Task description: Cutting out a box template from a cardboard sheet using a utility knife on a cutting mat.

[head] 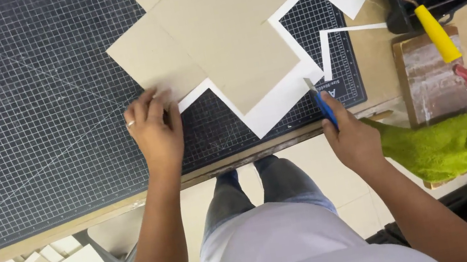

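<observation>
Right hand (351,137) grips one blue knife (323,103), blade tip touching the white sheet (272,111) at its lower right edge; knife axis runs up-left, away from the body. Left hand (155,129) lies open, fingers flat on the card's (216,32) lower-left corner. One card, one sheet under it, on one mat (19,111) on the bench (377,54); three loose white strips lie right of the card

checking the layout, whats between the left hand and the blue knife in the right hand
In the head view, the tan board with white paper under it, on the cutting mat, lies between the left hand and blue knife.
</observation>
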